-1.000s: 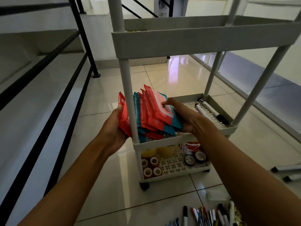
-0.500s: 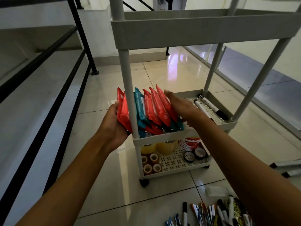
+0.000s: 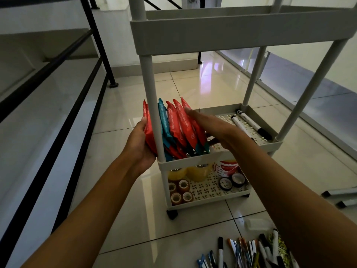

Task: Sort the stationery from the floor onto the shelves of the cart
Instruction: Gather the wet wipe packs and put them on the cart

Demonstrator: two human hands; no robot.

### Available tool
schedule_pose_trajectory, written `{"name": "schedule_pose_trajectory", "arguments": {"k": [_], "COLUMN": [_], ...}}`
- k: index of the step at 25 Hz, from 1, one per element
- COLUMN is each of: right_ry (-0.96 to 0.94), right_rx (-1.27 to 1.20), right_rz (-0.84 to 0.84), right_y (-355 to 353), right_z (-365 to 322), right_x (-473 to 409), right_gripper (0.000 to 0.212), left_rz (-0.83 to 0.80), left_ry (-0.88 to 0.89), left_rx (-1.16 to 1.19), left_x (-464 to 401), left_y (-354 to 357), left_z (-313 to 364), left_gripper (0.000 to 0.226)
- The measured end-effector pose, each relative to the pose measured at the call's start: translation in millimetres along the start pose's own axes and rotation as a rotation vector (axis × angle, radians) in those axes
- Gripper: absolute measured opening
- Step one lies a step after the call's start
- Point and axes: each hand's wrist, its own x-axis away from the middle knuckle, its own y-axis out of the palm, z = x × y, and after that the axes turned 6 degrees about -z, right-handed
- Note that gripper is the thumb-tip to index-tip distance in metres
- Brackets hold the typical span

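Several red and teal packets [image 3: 174, 128] stand on edge at the left end of the middle shelf [image 3: 195, 160] of the grey cart [image 3: 237, 29]. My left hand [image 3: 140, 140] presses flat against the outermost red packet from outside the cart post. My right hand [image 3: 209, 125] lies flat against the packets on the other side, so the row is squeezed between both palms. Two markers [image 3: 249, 123] lie at the shelf's right end. On the floor at the bottom right lie several pens and markers [image 3: 245, 252].
The bottom shelf holds tape rolls [image 3: 180, 191], yellow rolls [image 3: 197, 172] and black tape rolls [image 3: 230, 181]. A black stair railing [image 3: 63, 105] runs along the left. A small clear container [image 3: 256, 224] and two long flat items [image 3: 342, 197] lie on the tiled floor at right.
The packets went from leaning fanned to the right to standing nearly upright, pressed together between my two hands. The view shifted slightly.
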Motion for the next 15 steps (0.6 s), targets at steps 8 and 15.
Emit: {"name": "schedule_pose_trajectory", "arguments": {"k": [8,15], "right_ry": [-0.022,0.074], "right_rx": [0.126,0.134], "right_rz": [0.115,0.101], "right_y": [21.9,20.0], "right_z": [0.9,-1.6], "right_x": [-15.1,-25.9], "right_gripper": [0.087,0.084], "left_rz": [0.016,0.039], "left_ry": [0.004,-0.006], "left_rx": [-0.002,-0.029], "left_x": [3.3,5.9], "left_y": [2.0,0.4], "left_z": [-1.5,-2.2], "left_gripper": [0.041,0.039]}}
